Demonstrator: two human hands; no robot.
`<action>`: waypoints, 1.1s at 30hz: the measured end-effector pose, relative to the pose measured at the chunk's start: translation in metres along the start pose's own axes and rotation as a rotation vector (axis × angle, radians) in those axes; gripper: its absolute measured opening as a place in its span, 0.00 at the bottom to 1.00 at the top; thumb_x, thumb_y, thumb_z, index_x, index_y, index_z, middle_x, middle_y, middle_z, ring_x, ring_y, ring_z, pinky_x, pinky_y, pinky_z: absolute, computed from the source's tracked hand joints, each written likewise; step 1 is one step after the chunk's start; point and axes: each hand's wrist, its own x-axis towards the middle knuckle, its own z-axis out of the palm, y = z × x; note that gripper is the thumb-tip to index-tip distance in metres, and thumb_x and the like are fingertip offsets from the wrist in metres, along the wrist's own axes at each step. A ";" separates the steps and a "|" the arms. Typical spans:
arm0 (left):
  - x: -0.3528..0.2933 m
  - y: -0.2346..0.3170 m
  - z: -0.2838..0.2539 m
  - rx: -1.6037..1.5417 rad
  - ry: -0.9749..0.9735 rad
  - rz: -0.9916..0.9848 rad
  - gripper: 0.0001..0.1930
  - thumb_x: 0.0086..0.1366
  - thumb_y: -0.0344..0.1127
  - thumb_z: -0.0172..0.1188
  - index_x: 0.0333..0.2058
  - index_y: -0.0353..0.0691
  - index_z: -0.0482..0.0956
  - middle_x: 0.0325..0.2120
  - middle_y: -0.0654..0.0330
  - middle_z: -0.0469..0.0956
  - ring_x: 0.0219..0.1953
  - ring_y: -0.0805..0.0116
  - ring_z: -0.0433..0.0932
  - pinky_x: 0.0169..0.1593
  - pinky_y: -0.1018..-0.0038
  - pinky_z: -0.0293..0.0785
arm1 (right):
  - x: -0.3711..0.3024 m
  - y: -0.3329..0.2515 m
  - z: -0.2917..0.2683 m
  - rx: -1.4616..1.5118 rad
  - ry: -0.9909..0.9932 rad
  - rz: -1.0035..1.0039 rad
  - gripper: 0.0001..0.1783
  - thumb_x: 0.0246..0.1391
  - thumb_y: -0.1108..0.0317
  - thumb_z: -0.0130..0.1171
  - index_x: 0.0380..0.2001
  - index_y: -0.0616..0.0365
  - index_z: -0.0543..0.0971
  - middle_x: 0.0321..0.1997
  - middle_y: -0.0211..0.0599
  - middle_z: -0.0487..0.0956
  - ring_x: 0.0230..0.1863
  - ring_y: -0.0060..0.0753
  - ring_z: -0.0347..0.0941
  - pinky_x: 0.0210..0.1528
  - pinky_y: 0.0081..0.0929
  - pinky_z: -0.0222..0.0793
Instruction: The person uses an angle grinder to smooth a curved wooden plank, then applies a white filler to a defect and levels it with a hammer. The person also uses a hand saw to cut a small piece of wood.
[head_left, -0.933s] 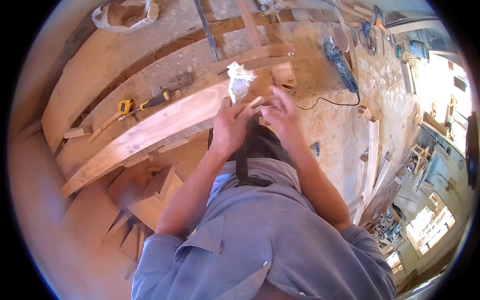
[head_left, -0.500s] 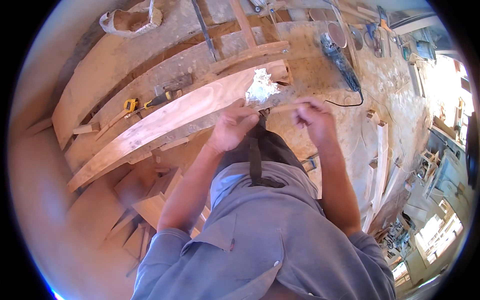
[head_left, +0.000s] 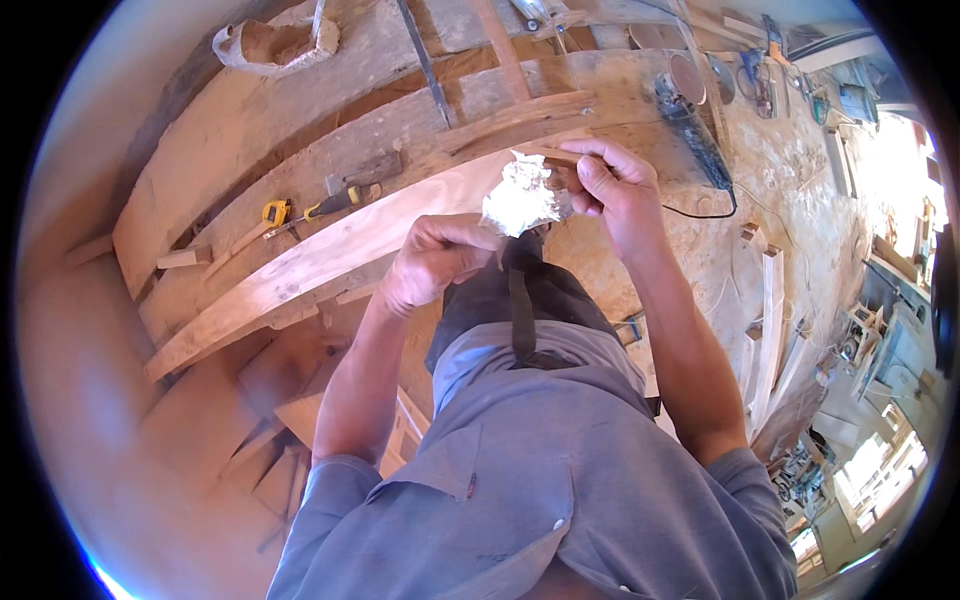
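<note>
My left hand (head_left: 432,262) is closed, its thumb and fingers pinched at the left edge of a bright white, ragged lump (head_left: 522,195) that looks like paste. What carries the lump is mostly hidden by glare. On the other side, my right hand (head_left: 618,192) pinches a thin wooden stick (head_left: 545,156), whose tip reaches the lump's upper edge. Both hands are above the near edge of a long, curved, pale wooden plank (head_left: 330,245), which narrows toward the lower left.
A yellow tape measure (head_left: 276,212) and a yellow-and-black handled tool (head_left: 335,201) lie beyond the plank. To the right rests a corded grinder (head_left: 695,130). Wooden strips (head_left: 768,315) stand at the right, and a ragged white container (head_left: 275,48) sits at the far left.
My right hand has moved up and slightly left, bringing the stick from the lump's lower right to its upper edge. My left hand has shifted a little left and nearer to me.
</note>
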 end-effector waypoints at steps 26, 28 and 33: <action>-0.003 -0.033 0.024 -0.208 0.379 0.069 0.08 0.66 0.23 0.65 0.42 0.41 0.87 0.27 0.52 0.82 0.19 0.74 0.69 0.20 0.79 0.60 | -0.020 -0.009 0.012 -0.699 -0.026 -0.714 0.11 0.64 0.76 0.61 0.48 0.63 0.83 0.36 0.42 0.81 0.34 0.35 0.78 0.37 0.26 0.72; -0.002 -0.038 0.026 -0.157 0.404 0.096 0.09 0.66 0.23 0.66 0.43 0.42 0.87 0.28 0.51 0.82 0.19 0.73 0.70 0.20 0.80 0.60 | -0.022 -0.010 0.010 -0.688 -0.028 -0.684 0.10 0.64 0.76 0.61 0.47 0.63 0.83 0.36 0.44 0.81 0.34 0.38 0.79 0.36 0.28 0.73; 0.003 -0.043 0.041 -0.054 0.503 0.103 0.06 0.68 0.23 0.63 0.42 0.36 0.86 0.27 0.55 0.81 0.18 0.76 0.69 0.20 0.80 0.59 | -0.031 0.003 0.013 -0.556 0.033 -0.513 0.09 0.63 0.75 0.62 0.45 0.64 0.83 0.36 0.44 0.83 0.34 0.35 0.79 0.37 0.28 0.73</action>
